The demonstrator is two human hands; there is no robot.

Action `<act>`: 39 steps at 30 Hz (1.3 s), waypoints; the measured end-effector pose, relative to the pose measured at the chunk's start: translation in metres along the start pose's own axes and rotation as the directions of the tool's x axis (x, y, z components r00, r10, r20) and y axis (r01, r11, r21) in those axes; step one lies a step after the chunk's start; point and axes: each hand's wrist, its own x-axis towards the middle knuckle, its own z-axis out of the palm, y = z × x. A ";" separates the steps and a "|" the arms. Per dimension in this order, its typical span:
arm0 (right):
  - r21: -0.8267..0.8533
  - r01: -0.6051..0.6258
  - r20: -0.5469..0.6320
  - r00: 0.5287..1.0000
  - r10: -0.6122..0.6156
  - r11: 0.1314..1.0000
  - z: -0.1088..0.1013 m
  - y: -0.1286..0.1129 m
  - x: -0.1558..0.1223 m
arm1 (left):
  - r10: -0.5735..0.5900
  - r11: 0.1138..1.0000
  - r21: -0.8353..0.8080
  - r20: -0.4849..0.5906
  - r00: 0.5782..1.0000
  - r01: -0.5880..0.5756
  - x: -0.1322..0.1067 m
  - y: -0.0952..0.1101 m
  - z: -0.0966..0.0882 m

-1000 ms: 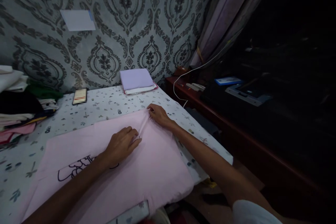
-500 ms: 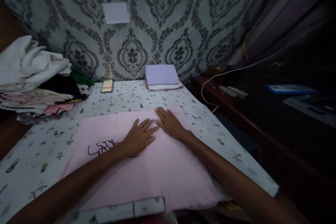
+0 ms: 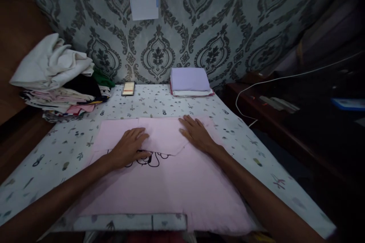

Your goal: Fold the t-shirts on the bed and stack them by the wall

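A pink garment point(image 3: 171, 186) with a black line drawing lies spread over the near part of the patterned cloth. Its kind is hard to tell, though it looks like a T-shirt. Along the far side, a layer is folded over and partly covers the drawing. My left hand point(image 3: 131, 146) rests on the left part of that fold with its fingers loosely stretched, close above the drawing. Flat on the fold's right end is my right hand point(image 3: 196, 133), fingers extended and slightly apart. Neither hand grips anything.
Stacked clothes point(image 3: 65, 79) stand at the left. A folded lilac cloth point(image 3: 189, 79) tops a small pile by the wall. A small blurred box point(image 3: 128, 89) sits at the back. Right of the patterned surface point(image 3: 154, 102) are a dark red ledge point(image 3: 242, 97) and a white cable point(image 3: 273, 79).
My left hand has moved left along the pink garment, away from my right hand, uncovering more of the drawing and the fold's edge. My right hand stays on the fold. The view has turned left.
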 end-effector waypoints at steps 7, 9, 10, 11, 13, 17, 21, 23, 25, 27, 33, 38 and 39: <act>-0.003 0.006 0.004 1.000 -0.006 1.000 -0.002 0.001 -0.001 | 0.107 0.980 0.162 0.052 0.993 -0.114 -0.018 -0.002 -0.013; 0.002 0.000 0.013 1.000 0.000 1.000 -0.002 0.001 -0.002 | 0.107 0.971 0.208 0.057 0.993 -0.116 -0.018 0.000 -0.015; 0.007 -0.001 0.012 1.000 0.001 1.000 -0.002 0.001 -0.002 | 0.106 0.969 0.219 0.056 0.993 -0.116 -0.018 0.001 -0.016; 0.011 0.001 0.008 1.000 -0.001 1.000 -0.002 0.001 -0.002 | 0.104 0.969 0.220 0.053 0.993 -0.113 -0.019 0.003 -0.017; 0.015 0.007 -0.005 1.000 -0.007 1.000 0.000 0.002 -0.002 | 0.093 0.973 0.206 0.051 0.994 -0.102 -0.021 0.006 -0.019; 0.022 0.004 -0.012 1.000 -0.004 1.000 0.001 0.005 -0.002 | 0.077 0.990 0.113 0.049 0.996 -0.082 -0.021 0.010 -0.024; 0.040 0.001 -0.020 1.000 0.000 0.999 -0.006 -0.002 -0.004 | -0.010 0.998 -0.062 -0.036 0.999 0.008 -0.002 0.004 -0.025; 0.043 0.023 -0.029 0.999 -0.022 0.999 -0.011 -0.015 -0.007 | -0.108 0.990 -0.104 -0.091 0.990 0.098 0.013 -0.003 -0.022; 0.047 0.092 -0.021 0.996 -0.091 0.995 -0.016 -0.032 -0.011 | -0.161 0.984 -0.092 -0.117 0.980 0.150 0.028 -0.012 -0.019; 0.065 0.191 0.008 0.981 -0.192 0.979 -0.019 -0.051 -0.018 | -0.113 0.992 -0.060 -0.103 0.988 0.107 0.040 -0.020 -0.014; 0.174 0.347 0.092 0.926 -0.366 0.922 -0.021 -0.078 -0.044 | -0.037 0.987 0.157 -0.034 0.999 0.042 0.048 -0.034 -0.006; 0.185 0.340 0.089 0.929 -0.360 0.922 -0.029 -0.079 -0.055 | -0.006 0.983 0.181 -0.121 0.993 0.028 0.038 -0.023 -0.002; 0.181 0.338 0.088 0.930 -0.358 0.923 -0.031 -0.080 -0.056 | 0.059 0.986 0.159 -0.125 0.990 -0.039 0.034 -0.018 0.002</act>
